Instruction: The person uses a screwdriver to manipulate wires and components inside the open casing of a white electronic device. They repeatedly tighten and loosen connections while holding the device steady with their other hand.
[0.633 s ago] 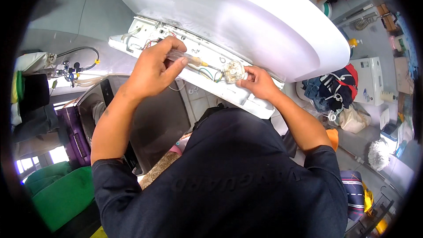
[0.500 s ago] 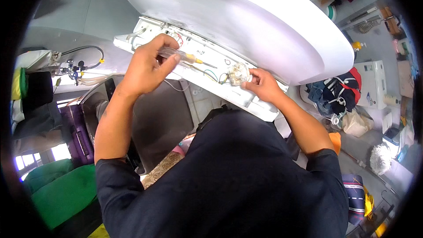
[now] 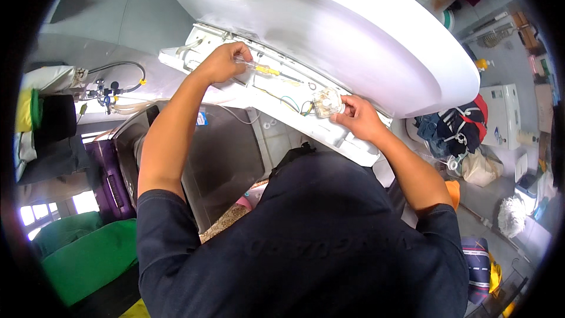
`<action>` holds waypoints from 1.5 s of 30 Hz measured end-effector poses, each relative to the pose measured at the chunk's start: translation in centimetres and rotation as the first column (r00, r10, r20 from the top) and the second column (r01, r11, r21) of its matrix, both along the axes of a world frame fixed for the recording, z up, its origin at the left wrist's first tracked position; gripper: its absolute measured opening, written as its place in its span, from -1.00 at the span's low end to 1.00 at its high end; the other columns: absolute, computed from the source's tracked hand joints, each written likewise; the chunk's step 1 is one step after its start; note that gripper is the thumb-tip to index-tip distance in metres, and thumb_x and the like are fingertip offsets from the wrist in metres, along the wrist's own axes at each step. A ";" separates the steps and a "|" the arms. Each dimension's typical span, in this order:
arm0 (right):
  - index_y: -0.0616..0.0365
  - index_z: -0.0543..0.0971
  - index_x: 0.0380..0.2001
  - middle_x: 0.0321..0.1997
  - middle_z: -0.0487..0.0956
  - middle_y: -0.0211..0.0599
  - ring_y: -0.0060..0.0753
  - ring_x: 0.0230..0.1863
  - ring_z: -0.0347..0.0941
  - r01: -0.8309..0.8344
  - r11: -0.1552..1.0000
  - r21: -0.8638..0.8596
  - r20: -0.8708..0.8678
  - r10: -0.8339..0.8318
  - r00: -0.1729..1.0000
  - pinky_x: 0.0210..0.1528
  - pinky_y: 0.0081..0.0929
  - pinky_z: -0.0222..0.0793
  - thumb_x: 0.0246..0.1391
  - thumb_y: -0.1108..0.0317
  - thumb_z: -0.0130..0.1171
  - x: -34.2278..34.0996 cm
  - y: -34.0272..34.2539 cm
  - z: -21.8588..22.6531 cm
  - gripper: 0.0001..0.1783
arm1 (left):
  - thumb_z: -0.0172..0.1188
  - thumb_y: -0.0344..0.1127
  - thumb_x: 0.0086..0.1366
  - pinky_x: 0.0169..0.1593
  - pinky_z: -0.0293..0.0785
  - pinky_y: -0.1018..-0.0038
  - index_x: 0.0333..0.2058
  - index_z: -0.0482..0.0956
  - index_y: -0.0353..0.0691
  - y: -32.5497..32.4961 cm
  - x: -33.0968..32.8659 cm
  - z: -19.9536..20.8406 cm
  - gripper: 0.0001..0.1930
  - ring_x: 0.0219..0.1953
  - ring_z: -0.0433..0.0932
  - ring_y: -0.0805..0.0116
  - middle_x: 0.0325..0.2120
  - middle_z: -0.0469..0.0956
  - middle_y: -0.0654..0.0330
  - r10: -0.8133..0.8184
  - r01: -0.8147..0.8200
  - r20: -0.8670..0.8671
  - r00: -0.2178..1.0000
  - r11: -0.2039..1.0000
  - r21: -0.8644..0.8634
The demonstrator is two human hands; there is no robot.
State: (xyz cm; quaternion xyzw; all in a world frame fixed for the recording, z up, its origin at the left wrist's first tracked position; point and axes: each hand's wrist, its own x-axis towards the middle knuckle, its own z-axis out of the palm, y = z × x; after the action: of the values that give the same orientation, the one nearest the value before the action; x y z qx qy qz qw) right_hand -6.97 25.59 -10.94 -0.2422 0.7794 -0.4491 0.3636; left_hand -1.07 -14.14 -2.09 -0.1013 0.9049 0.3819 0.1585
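Observation:
My left hand (image 3: 225,63) is closed on the clear handle end of a screwdriver (image 3: 268,70), which has a yellow collar and a thin dark shaft. The shaft lies over the open white panel (image 3: 276,100), pointing right toward a small translucent mechanism (image 3: 327,102). That boxy piece, with cream inner parts, is pinched at its right side by the thumb and fingers of my right hand (image 3: 360,119). Thin wires (image 3: 288,101), green and dark among them, run along the panel to the mechanism. Whether the screwdriver tip touches anything is unclear.
Behind the panel rises a large white curved lid (image 3: 353,35). Hoses and a valve fitting (image 3: 107,93) are at left, above a purple suitcase (image 3: 109,179). A dark grey panel (image 3: 220,165) stands below my left arm. Clothes (image 3: 456,126) are piled at right.
My left hand has moved up and right, its grip now nearer the end of the screwdriver handle, and the shaft has shifted right. My right hand still holds the mechanism. The whole view shifted slightly.

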 end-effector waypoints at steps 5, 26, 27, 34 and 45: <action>0.10 0.67 0.07 -0.41 0.44 -0.42 -0.50 -0.41 0.35 0.023 1.000 0.006 0.034 -0.023 0.999 -0.32 -0.45 0.31 0.00 0.16 0.50 0.3 -0.2 0.5 -0.45 | 0.29 -0.50 0.07 0.00 0.50 0.37 -0.33 0.56 -0.21 1.1 -1.4 -2.2 -0.84 -0.16 0.60 0.20 -0.28 0.65 0.13 -0.074 0.088 0.063 0.995 0.961 -0.261; 0.09 0.69 -0.01 -0.39 0.47 -0.28 -0.35 -0.41 0.41 0.035 0.996 -0.077 -0.073 -0.041 0.997 -0.31 -0.35 0.37 -0.02 0.22 0.47 0.6 -0.3 0.3 -0.53 | 0.53 -0.07 0.07 0.17 0.50 0.17 0.15 0.47 -0.38 19.8 0.1 0.1 -0.24 0.09 0.56 -0.15 0.04 0.54 -0.24 -0.265 0.255 -0.008 0.964 0.935 -0.247; 0.09 0.69 -0.01 -0.39 0.47 -0.28 -0.35 -0.41 0.41 0.034 0.996 -0.078 -0.075 -0.040 0.996 -0.31 -0.34 0.37 -0.02 0.22 0.47 0.6 -0.2 0.2 -0.53 | 0.53 -0.08 0.07 0.16 0.51 0.17 0.13 0.48 -0.38 19.8 0.1 0.1 -0.26 0.08 0.56 -0.15 0.03 0.55 -0.22 -0.261 0.254 0.006 0.965 0.933 -0.253; 0.07 0.70 -0.06 -0.41 0.45 -0.30 -0.34 -0.40 0.41 0.018 0.998 -0.053 -0.056 -0.021 0.998 -0.30 -0.33 0.36 -0.02 0.19 0.49 0.5 -0.4 1.3 -0.56 | 0.54 -0.10 0.04 0.09 0.54 0.17 -0.01 0.56 -0.38 19.5 -0.2 -0.1 -0.37 -0.02 0.61 -0.15 -0.05 0.60 -0.16 -0.247 0.236 -0.016 0.969 0.941 -0.244; 0.05 0.70 0.00 -0.41 0.47 -0.29 -0.37 -0.40 0.42 0.023 0.997 -0.069 -0.058 -0.027 0.998 -0.29 -0.36 0.36 -0.03 0.19 0.51 0.5 -0.3 0.7 -0.51 | 0.54 -0.13 0.00 0.09 0.55 0.18 0.00 0.57 -0.40 19.8 -0.2 0.8 -0.36 -0.02 0.62 -0.13 -0.07 0.60 -0.18 -0.237 0.231 0.012 0.971 0.932 -0.278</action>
State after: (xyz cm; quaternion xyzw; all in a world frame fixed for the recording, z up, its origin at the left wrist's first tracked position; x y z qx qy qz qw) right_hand -6.43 25.24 -10.25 -0.2580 0.7768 -0.4728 0.3264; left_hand -1.23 5.66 -1.25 -0.0100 0.9567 0.2308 0.1770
